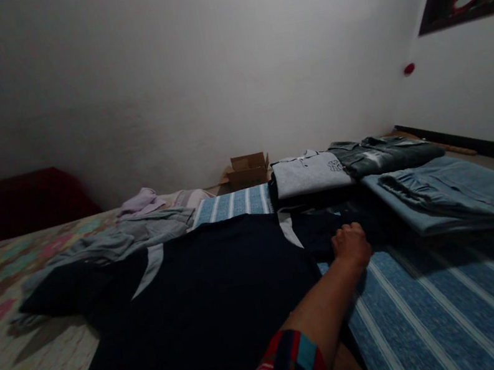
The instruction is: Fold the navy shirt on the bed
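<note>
A dark navy shirt (209,298) with grey shoulder stripes lies spread flat on the bed in front of me. My right hand (350,244) reaches forward from a red plaid sleeve, its fingers curled closed on the shirt's right sleeve (319,233). My left hand is out of sight.
Folded clothes sit at the far right: a grey shirt (309,173), a dark green shirt (384,152) and blue jeans (451,192). Loose grey and lilac garments (132,232) lie at the left. A cardboard box (249,169) stands by the wall. A blue striped sheet (438,311) covers the bed.
</note>
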Motion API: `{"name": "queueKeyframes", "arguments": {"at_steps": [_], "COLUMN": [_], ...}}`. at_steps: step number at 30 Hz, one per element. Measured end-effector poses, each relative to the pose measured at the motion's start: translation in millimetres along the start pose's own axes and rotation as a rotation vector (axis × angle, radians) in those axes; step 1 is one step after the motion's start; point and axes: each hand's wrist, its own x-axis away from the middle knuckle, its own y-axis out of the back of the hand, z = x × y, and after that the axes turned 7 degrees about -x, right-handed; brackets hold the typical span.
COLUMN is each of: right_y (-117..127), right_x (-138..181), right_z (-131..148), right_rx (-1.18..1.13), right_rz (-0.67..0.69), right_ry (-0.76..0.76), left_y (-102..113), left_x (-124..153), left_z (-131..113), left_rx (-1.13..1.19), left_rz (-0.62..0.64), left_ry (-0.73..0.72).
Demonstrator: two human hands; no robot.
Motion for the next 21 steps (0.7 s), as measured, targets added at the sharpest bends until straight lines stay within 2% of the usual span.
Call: {"name": "queueKeyframes", "arguments": {"at_steps": [4,7,9,11,13,18,21], "right_y": [7,9,9,9,8,8,17], "right_x": [-1,3,12,26,41,66,68], "right_z": [15,13,3,-13,-28,-41,-30], "right_rx": [0.065,0.155,0.251,0.323,0.337,0.198,0.099], "right_rz": [-0.049,-0.160,-0.267,-0.363,-0.415,-0.334,-0.293], "right_ry": [0.094,0.144,0.097,-0.013,-0.090,-0.077,-0.259], "left_y": [9,18,24,31,38,55,64], "left_x": [-7,-9,-8,-6,-2,10,18], "left_z": [13,25,33,41,49,65,72], "left_rx": [0.221,0.429,0.565,0.691,0.801,1.010,1.109], "left_rz": [-0.079,-0.155,-0.202,-0.235,-0.257,-0.294,-0.297], "left_ry": [0.049,0.053,0.057,0.068,0.081,0.134,0.171]}}
